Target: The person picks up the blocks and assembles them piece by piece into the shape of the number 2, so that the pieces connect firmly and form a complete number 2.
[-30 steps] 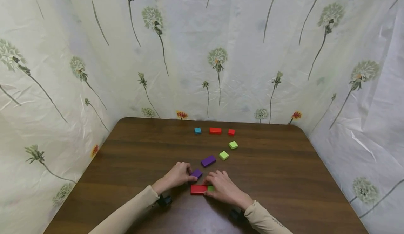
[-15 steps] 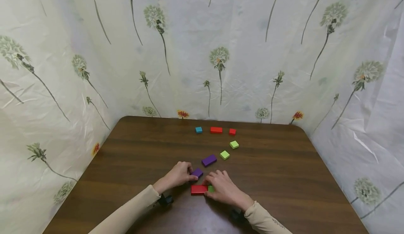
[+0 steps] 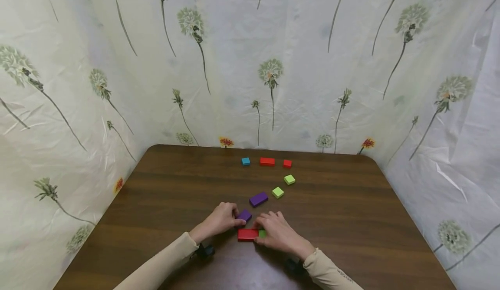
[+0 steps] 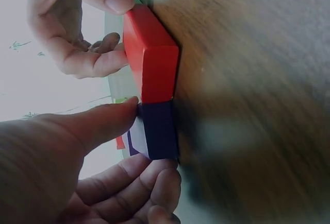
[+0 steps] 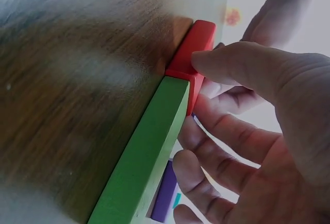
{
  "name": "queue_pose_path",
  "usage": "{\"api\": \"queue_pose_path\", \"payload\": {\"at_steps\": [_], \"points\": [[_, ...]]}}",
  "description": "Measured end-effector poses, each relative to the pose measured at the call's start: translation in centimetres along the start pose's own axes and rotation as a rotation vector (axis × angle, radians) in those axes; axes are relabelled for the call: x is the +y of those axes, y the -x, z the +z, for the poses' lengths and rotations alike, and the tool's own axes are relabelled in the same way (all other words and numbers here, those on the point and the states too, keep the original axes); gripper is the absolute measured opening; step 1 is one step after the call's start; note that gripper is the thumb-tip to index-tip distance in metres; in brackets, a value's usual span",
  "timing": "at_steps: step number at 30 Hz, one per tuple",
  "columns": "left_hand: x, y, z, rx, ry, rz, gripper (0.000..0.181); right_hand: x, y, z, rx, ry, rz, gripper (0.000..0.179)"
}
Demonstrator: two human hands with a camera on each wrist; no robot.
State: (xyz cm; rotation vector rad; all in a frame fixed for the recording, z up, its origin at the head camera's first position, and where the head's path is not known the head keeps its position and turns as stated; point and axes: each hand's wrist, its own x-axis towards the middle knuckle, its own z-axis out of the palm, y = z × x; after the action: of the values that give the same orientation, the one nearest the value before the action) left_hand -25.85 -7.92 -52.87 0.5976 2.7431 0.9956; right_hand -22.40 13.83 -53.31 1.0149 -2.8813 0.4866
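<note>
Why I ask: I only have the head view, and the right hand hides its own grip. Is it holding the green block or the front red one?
Observer: The red one. In the right wrist view, the right hand's thumb presses the front red block near the end that meets the green.
Operator: I see only a scrap of green. Is that a small block?
Observer: No, the green block is long; the right wrist view shows it running out past the picture's bottom edge.
Operator: And the left hand: where are its fingertips?
Observer: The left wrist view shows the fingertips at the side of the held purple block facing away from the red.
</note>
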Motion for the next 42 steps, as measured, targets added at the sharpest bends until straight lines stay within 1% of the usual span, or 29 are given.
{"api": "queue_pose_path", "payload": {"at_steps": [6, 12, 15, 21, 31, 37, 42], "points": [[0.0, -0.1, 0.2, -0.012, 0.003, 0.004, 0.029, 0.2, 0.0, 0.0, -0.029, 0.003, -0.002, 0.023], [0.0, -0.3, -0.1, -0.02, -0.002, 0.0, 0.028, 0.5, 0.1, -0.5, -0.085, 0.007, -0.027, 0.034], [-0.1, -0.3, -0.2, -0.022, 0.004, -0.016, 0.027, 0.7, 0.1, -0.8, -0.096, 0.005, -0.038, 0.033], [-0.2, -0.3, -0.2, -0.03, 0.013, -0.036, 0.028, 0.8, 0.2, -0.8, -0.087, 0.014, -0.038, 0.026], [-0.3, -0.4, 0.0, -0.008, -0.003, -0.02, 0.029, 0.6, 0.1, -0.2, -0.044, 0.035, -0.081, 0.041], [-0.2, -0.2, 0.1, -0.009, -0.004, -0.02, 0.029, 0.3, 0.1, 0.2, -0.005, 0.068, -0.087, 0.034], [-0.1, -0.1, 0.0, -0.018, 0.004, -0.029, 0.029, 0.2, 0.2, 0.0, -0.024, 0.07, -0.066, 0.031]]}}
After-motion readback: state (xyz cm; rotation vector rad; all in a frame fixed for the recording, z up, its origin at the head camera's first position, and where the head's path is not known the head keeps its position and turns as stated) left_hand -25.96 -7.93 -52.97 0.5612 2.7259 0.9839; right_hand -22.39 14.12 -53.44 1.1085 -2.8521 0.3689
